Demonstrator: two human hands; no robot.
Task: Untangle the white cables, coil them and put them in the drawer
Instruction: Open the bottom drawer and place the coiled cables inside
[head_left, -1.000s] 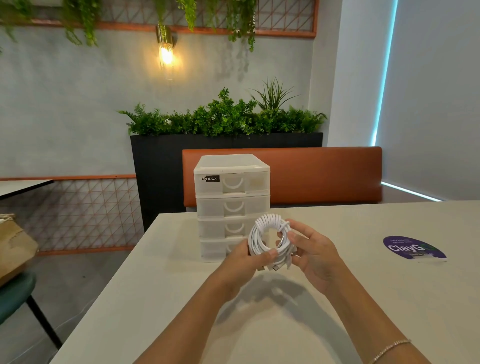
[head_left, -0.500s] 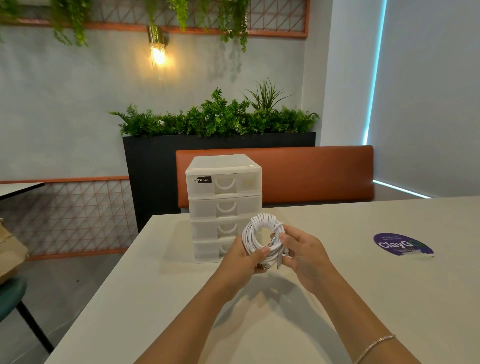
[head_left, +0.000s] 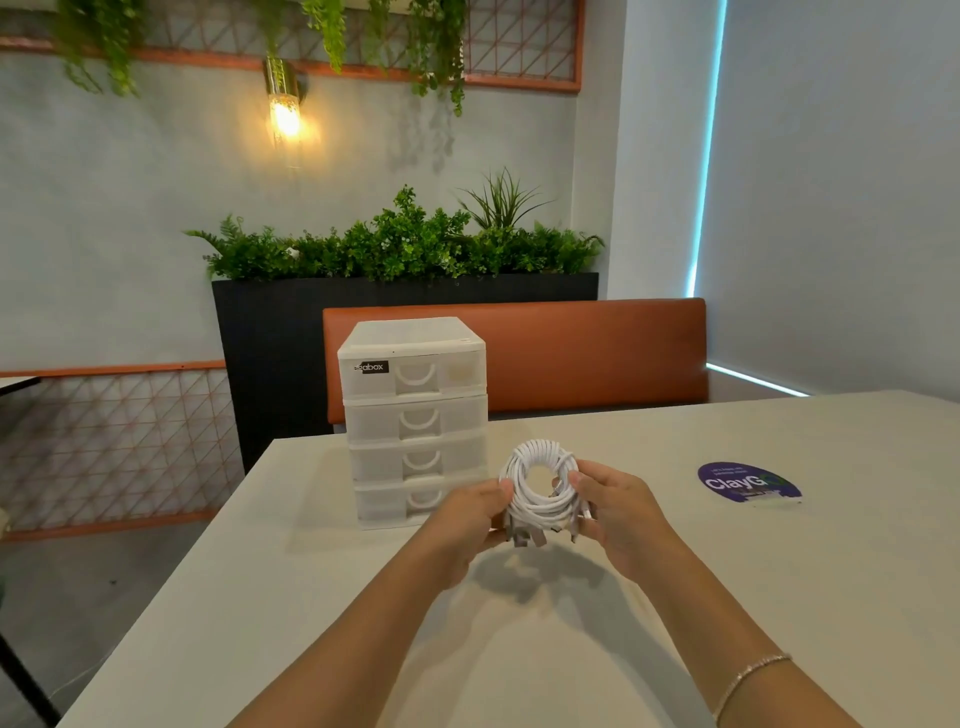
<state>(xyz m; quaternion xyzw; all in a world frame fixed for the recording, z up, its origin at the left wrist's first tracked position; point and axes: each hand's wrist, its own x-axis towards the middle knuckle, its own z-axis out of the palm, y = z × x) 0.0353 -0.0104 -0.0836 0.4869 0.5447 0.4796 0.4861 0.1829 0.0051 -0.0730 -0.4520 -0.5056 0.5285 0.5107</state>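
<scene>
A round coil of white cables (head_left: 537, 480) is held upright above the table, just right of the drawer unit. My left hand (head_left: 467, 525) grips its left and lower side. My right hand (head_left: 618, 512) grips its right side, fingers curled round the strands. Several plug ends hang from the bottom of the coil between my hands. The white plastic drawer unit (head_left: 415, 421) stands at the table's far left, with all its stacked drawers closed.
The pale table (head_left: 779, 597) carries a purple round sticker (head_left: 745, 483) to the right of my hands. An orange bench back (head_left: 571, 353) and a black planter with green plants stand behind. The table's left edge drops to the floor.
The coil has turned to face me more squarely, and both hands have shifted to grip its sides. The camera view has drifted a little.
</scene>
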